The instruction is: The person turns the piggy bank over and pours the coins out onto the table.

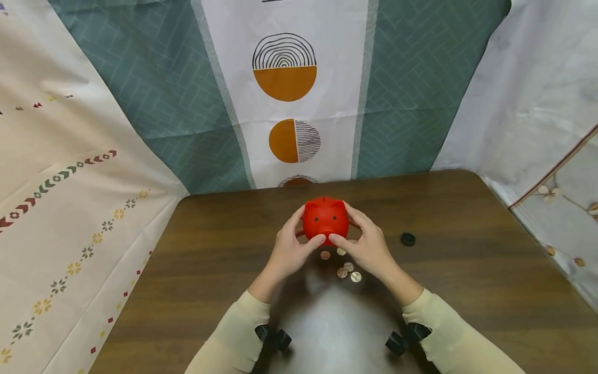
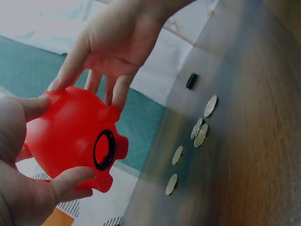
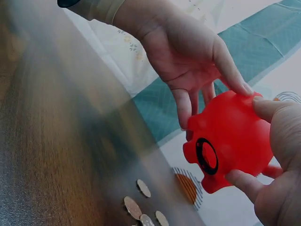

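Observation:
A red piggy bank point(image 1: 325, 215) is held up off the table, its snout toward me in the head view. My left hand point(image 1: 290, 250) grips its left side, while my right hand point(image 1: 372, 248) grips the right, and both thumbs lie near the snout. From the left wrist view, a round black-rimmed opening point(image 2: 104, 149) shows in its underside between the feet. Several coins lie on the table below, among them a copper one point(image 1: 325, 255) and a silvery one point(image 1: 356, 277). To the right of the hands sits a round black plug point(image 1: 408, 239).
The brown wooden table point(image 1: 224, 244) extends around the hands, with its far edge close behind the piggy bank. Patterned cloths hang at the back point(image 1: 299, 109) and on both sides. Black straps with small blocks point(image 1: 275, 336) sit on the wrists.

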Motion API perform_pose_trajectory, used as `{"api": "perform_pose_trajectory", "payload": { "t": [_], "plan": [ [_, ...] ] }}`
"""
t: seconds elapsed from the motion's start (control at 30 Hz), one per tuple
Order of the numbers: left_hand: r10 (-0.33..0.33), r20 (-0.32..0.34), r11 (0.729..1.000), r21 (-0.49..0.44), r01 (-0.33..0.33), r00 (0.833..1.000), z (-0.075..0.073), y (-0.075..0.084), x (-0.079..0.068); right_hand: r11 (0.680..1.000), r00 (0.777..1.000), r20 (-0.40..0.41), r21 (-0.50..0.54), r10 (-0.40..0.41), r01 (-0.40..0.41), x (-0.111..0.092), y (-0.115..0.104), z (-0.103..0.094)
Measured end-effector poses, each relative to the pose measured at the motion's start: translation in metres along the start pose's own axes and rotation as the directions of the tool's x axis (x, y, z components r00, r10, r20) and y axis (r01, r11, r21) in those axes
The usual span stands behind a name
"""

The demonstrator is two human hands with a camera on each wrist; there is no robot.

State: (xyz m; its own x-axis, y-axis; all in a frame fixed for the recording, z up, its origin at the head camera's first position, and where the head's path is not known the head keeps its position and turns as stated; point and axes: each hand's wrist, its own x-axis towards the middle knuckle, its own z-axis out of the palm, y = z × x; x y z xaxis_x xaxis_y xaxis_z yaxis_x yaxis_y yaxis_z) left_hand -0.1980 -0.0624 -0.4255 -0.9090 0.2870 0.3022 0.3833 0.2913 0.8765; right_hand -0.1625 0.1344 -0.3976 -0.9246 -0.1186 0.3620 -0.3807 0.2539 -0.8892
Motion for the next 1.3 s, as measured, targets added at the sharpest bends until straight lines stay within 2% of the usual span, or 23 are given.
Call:
{"api": "perform_pose_trajectory", "payload": {
  "t": [0.07,0.13,0.2,0.27,0.33,0.4,0.47,0.57,0.63,0.7,0.8,0.87,0.9,0.97,1.0,1.03,1.1,1.17,1.2,1.23,1.3],
  "plan": [
    [-0.003,-0.003,1.000,0.014,0.003,1.000,0.000,-0.001,0.000,1.000,1.000,-0.002,-0.010,-0.008,0.008,0.000,0.001,0.001],
    [0.020,-0.018,1.000,0.000,-0.020,1.000,-0.001,0.000,-0.001,0.998,0.999,-0.019,-0.022,-0.051,0.051,0.001,0.001,0.003],
    [0.091,-0.046,0.995,-0.028,-0.092,0.995,-0.004,0.004,-0.001,0.991,0.990,-0.054,-0.048,-0.131,0.128,0.003,0.004,0.005],
    [0.173,-0.075,0.983,-0.054,-0.177,0.982,-0.009,0.009,-0.002,0.974,0.972,-0.084,-0.073,-0.219,0.214,0.005,0.008,0.008],
    [0.204,-0.087,0.975,-0.069,-0.211,0.975,-0.014,0.012,-0.003,0.966,0.964,-0.090,-0.086,-0.249,0.242,0.008,0.013,0.011],
    [0.167,-0.071,0.984,-0.057,-0.171,0.983,-0.019,0.019,-0.004,0.973,0.973,-0.069,-0.091,-0.219,0.213,0.011,0.021,0.014],
    [0.077,-0.030,0.996,-0.047,-0.078,0.997,-0.021,0.022,-0.006,0.987,0.990,-0.026,-0.082,-0.137,0.135,0.013,0.027,0.016],
    [-0.039,0.017,0.998,-0.040,0.040,0.999,-0.021,0.027,-0.010,0.996,0.999,0.017,-0.077,-0.048,0.049,0.011,0.036,0.017],
    [-0.071,0.030,0.996,-0.052,0.072,0.997,-0.019,0.027,-0.012,0.997,0.999,0.027,-0.073,-0.025,0.027,0.009,0.038,0.017],
    [-0.077,0.022,0.995,-0.063,0.078,0.997,-0.017,0.026,-0.013,0.997,0.999,0.021,-0.071,-0.033,0.035,0.008,0.036,0.017],
    [-0.014,-0.014,0.996,-0.085,0.012,1.000,-0.014,0.024,-0.014,0.994,0.996,-0.002,-0.063,-0.088,0.088,0.004,0.021,0.014],
    [0.094,-0.064,0.989,-0.106,-0.101,0.994,-0.013,0.022,-0.013,0.979,0.980,-0.034,-0.061,-0.194,0.192,0.001,0.007,0.012],
    [0.163,-0.090,0.978,-0.114,-0.172,0.983,-0.013,0.020,-0.013,0.964,0.964,-0.052,-0.063,-0.262,0.259,0.000,0.000,0.011],
    [0.280,-0.136,0.949,-0.111,-0.295,0.950,-0.014,0.019,-0.011,0.929,0.925,-0.083,-0.067,-0.370,0.365,0.000,-0.009,0.008],
    [0.313,-0.149,0.939,-0.101,-0.329,0.938,-0.014,0.018,-0.009,0.916,0.912,-0.091,-0.067,-0.401,0.396,0.001,-0.011,0.007],
    [0.317,-0.150,0.937,-0.102,-0.334,0.936,-0.015,0.019,-0.007,0.915,0.910,-0.092,-0.054,-0.403,0.400,0.003,-0.011,0.006],
    [0.264,-0.125,0.955,-0.103,-0.277,0.956,-0.016,0.022,-0.005,0.941,0.939,-0.074,0.000,-0.337,0.338,0.006,-0.007,0.005],
    [0.149,-0.083,0.982,-0.107,-0.158,0.985,-0.017,0.024,-0.004,0.974,0.975,-0.037,0.036,-0.221,0.222,0.009,0.006,0.006],
    [0.093,-0.061,0.989,-0.111,-0.100,0.994,-0.017,0.026,-0.004,0.985,0.986,-0.019,0.044,-0.168,0.168,0.010,0.013,0.007],
    [0.046,-0.044,0.992,-0.118,-0.051,0.998,-0.017,0.027,-0.005,0.991,0.993,-0.004,0.049,-0.122,0.122,0.010,0.020,0.007],
    [-0.007,-0.023,0.993,-0.119,0.004,1.000,-0.016,0.028,-0.007,0.996,0.997,0.013,0.045,-0.082,0.081,0.010,0.033,0.009]
  ]
}}
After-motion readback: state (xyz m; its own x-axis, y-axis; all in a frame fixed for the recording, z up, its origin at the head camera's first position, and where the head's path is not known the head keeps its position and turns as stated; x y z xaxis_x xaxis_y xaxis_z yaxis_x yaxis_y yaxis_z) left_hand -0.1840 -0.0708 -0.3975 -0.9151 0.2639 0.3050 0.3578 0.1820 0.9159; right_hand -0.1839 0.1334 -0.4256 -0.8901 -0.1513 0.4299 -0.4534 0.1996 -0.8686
